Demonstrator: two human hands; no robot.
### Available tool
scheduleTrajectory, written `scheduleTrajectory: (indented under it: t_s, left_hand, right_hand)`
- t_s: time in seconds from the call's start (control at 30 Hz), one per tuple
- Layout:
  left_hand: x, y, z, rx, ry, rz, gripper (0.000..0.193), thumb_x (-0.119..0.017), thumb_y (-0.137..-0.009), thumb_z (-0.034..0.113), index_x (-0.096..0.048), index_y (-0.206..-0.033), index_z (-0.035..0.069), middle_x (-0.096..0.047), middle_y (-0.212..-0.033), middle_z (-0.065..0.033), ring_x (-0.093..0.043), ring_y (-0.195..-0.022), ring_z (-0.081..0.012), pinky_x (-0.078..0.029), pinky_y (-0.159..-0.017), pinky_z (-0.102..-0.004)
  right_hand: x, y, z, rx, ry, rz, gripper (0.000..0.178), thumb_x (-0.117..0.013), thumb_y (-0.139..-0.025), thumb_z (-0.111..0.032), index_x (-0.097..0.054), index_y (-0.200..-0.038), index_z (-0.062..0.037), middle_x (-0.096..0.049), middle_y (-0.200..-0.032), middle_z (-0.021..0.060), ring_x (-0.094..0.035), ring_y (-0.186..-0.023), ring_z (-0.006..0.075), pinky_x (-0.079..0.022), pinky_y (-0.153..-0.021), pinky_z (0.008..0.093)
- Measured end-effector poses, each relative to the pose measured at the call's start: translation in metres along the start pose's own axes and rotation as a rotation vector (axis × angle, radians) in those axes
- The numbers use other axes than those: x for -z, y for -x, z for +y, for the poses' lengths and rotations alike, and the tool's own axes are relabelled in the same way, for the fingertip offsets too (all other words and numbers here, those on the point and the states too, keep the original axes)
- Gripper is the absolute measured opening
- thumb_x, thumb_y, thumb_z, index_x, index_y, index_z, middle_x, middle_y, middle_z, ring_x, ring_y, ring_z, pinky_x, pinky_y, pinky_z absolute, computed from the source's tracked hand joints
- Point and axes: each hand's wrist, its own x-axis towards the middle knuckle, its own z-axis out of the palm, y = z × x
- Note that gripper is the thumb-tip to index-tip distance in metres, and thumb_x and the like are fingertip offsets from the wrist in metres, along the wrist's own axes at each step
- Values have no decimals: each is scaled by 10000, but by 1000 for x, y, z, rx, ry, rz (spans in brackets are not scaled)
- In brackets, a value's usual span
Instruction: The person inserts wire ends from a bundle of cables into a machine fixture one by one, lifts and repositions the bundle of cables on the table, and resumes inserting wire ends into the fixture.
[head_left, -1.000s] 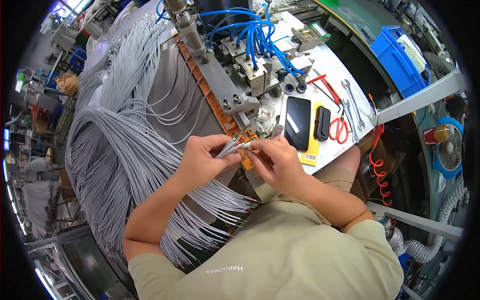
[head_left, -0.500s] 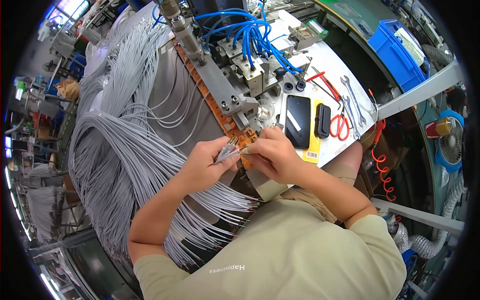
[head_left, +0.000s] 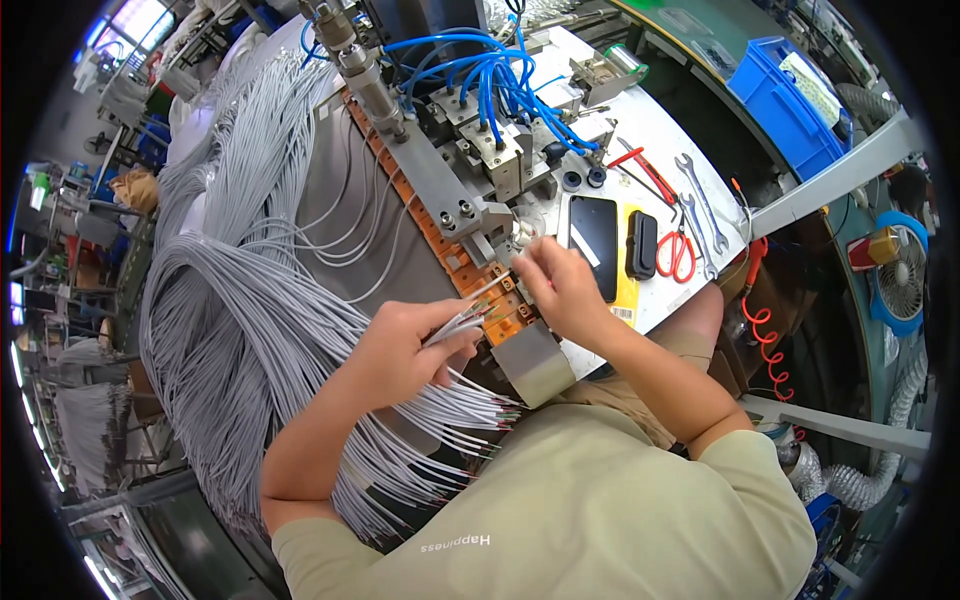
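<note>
My left hand is closed around a small bunch of grey cables, whose stripped ends show thin coloured wires. One grey cable runs from this bunch toward my right hand. The fingers of that hand are pinched together at its end, over the orange fixture strip; their tips partly hide what they grip. A metal press head with a flat steel arm stands above the strip, just beyond both hands.
A large heap of grey cables covers the left side. Blue air tubes loop over the machine. On the white tabletop lie a phone, a black case, red-handled scissors and wrenches. A blue crate stands at far right.
My hands have moved apart. The left has drawn back slightly toward me with the bunch, while the right has shifted up and right, with a cable stretching between them.
</note>
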Motion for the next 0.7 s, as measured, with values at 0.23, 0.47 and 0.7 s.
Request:
scheduleTrajectory:
  t_s: [0.23, 0.47, 0.7]
  left_hand:
    - [-7, -16, -29, -419, -389, 94, 266, -705, -807, 8, -707, -1073, 11, -720, -1001, -135, -709, -830, -221, -566, -709, -307]
    - [-10, -16, -34, -541, -461, 192, 242, -708, -866, 52, -699, -1100, -5, -724, -998, -120, -705, -830, -191, -552, -701, -275]
    - [4, -12, -17, 118, 352, 24, 182, -636, -957, 60, -674, -1099, -47, -724, -938, -71, -678, -752, -106, -539, -678, -252]
  right_hand:
    - [2, -5, -2, -291, -217, -186, 244, -634, -980, -228, -568, -885, -14, -554, -655, 6, -495, -588, 71, -412, -527, 279]
    - [2, -6, 2, -382, -227, -229, 243, -647, -958, -212, -585, -904, 17, -606, -677, 114, -551, -595, 185, -451, -575, 340]
    - [15, 31, -45, -36, -65, -70, 151, -648, -947, -152, -586, -981, -18, -622, -674, 95, -611, -632, 257, -453, -597, 380]
